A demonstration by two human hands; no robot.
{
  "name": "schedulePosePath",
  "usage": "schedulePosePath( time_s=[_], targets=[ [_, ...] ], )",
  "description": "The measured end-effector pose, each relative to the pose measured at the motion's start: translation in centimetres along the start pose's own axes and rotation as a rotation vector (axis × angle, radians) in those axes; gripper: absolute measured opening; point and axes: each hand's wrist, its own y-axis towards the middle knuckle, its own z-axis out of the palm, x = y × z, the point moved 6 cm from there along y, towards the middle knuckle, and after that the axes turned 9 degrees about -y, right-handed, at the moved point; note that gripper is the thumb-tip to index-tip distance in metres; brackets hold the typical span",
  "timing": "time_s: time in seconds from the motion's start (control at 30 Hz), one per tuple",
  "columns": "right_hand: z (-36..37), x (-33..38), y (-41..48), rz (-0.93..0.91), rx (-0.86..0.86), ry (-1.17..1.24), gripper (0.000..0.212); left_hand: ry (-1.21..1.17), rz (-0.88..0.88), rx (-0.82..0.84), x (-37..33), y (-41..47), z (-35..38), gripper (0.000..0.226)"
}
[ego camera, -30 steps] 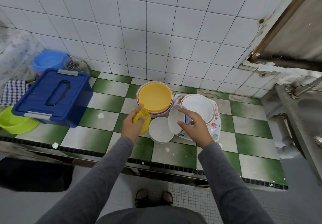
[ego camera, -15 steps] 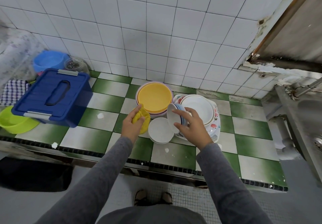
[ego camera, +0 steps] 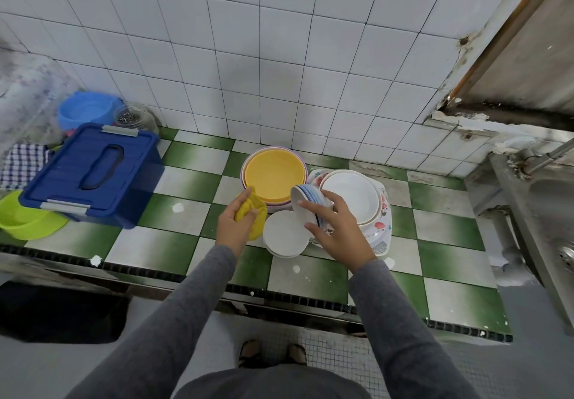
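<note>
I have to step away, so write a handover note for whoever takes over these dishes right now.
Left hand grips the yellow cloth, beside the stack of yellow plates.
Right hand holds the blue-striped bowl tilted on edge over the small white plates, next to the floral tray.
Done: dishes stand in stacks.
Left: probably wipe the bowl, cloth not yet touching it, then set it down.

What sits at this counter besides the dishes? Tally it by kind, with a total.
Cloths: 2, the yellow cloth in the left hand and the checked cloth.
Basins: 2, the blue basin and the green basin.
Lidded boxes: 1, the blue box.
Jars: 1, the glass jar.
Total: 6.
</note>
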Motion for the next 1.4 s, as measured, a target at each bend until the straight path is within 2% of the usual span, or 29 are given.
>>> schedulePosePath(
  time_s=[0.1,0.3,0.4,0.53,0.7,0.9,1.07,1.17,1.4],
  targets=[
    [0.1,-0.5,-0.1,0.047,-0.053,0.109,0.044,0.003,0.006,-0.001,-0.1,0.0,0.0,0.046],
    [1.0,-2.0,-0.9,0.252,-0.165,0.524,0.040,-0.030,0.045,0.002,-1.0,-0.4,0.6,0.045],
    [2.0,-2.0,-1.1,0.350,-0.155,0.765,0.038,-0.049,0.117,0.035,-2.4,-0.6,1.6,0.043],
    [2.9,-0.9,-1.2,0.365,-0.104,0.959,0.038,0.001,0.280,0.100,-4.2,-1.3,3.8,0.043],
    [2.6,0.3,-0.6,0.315,-0.094,1.043,0.041,0.281,0.504,0.184,-5.0,-1.9,6.8,0.045],
    [1.6,0.6,-0.1,0.263,-0.143,1.102,0.043,0.720,0.639,0.387,-3.7,-2.7,9.6,0.056],
    [0.7,0.4,0.0,0.258,-0.158,1.114,0.043,0.698,0.615,0.464,-3.6,-3.2,9.6,0.063],
    [0.2,0.8,0.0,0.253,-0.154,1.085,0.041,0.669,0.523,0.491,-3.4,-3.4,9.7,0.063],
    [-0.5,1.6,-0.1,0.218,-0.130,1.046,0.040,0.783,0.451,0.643,-2.8,-2.9,9.8,0.051]
  ],
)
